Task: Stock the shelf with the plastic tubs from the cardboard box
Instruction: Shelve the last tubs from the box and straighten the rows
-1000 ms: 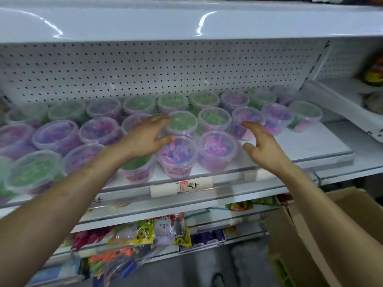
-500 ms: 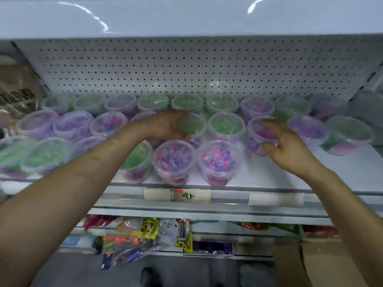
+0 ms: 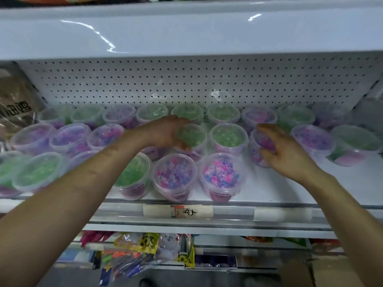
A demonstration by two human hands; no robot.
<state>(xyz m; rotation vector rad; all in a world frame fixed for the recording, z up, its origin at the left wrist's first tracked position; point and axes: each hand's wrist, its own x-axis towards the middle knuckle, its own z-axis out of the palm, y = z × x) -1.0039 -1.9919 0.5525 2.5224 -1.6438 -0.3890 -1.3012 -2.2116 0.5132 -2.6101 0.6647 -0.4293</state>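
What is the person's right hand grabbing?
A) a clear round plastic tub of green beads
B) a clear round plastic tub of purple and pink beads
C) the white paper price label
B: the right hand curls round the clear round plastic tub of purple and pink beads; the left hand grips the green-bead tub.

Each tub [image 3: 224, 177] before you is clear, showing green beads [image 3: 228, 136] or mixed pink, purple and blue; shelf [image 3: 267, 191] white, back panel [image 3: 207, 83] white with dark hole rows.
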